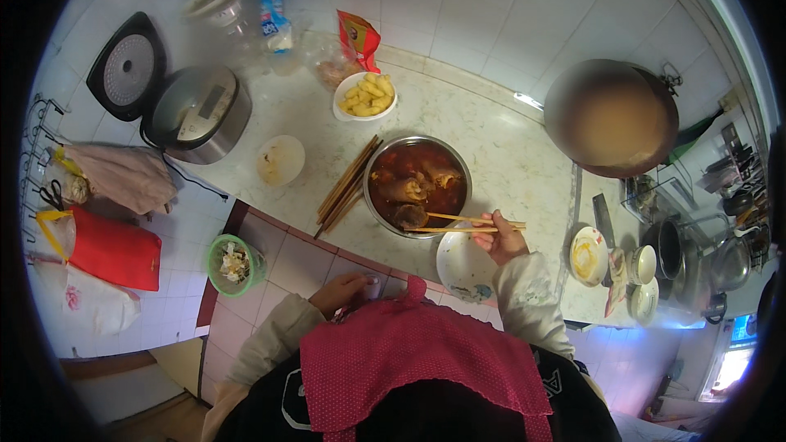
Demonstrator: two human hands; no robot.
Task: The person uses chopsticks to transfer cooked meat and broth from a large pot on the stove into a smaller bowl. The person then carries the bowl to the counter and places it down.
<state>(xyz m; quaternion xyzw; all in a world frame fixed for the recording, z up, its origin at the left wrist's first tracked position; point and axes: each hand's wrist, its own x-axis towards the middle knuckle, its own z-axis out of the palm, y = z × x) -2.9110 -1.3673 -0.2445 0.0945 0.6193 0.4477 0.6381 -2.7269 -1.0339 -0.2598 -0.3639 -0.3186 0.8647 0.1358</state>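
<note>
My right hand (505, 239) holds a pair of wooden chopsticks (457, 229), their tips at a dark brown piece of food (410, 217) at the near edge of a steel bowl (466, 162). Red-brown broth and large chunks, apparently meat, fill that bowl. A white dish (463, 264) with a patterned rim lies below my right hand, at the counter's front edge. My left hand (344, 290) is low in front of the apron (417, 356), fingers curled; whether it grips anything is unclear. Several more chopsticks (347, 187) lie left of the steel bowl.
A bowl of yellow pieces (366, 95), a small white dish (280, 161) and an open rice cooker (209, 116) stand farther left. A wok (611, 120) is at the back right. A cleaver (603, 221) and plate (588, 256) lie right. A green waste basket (236, 265) stands below the counter.
</note>
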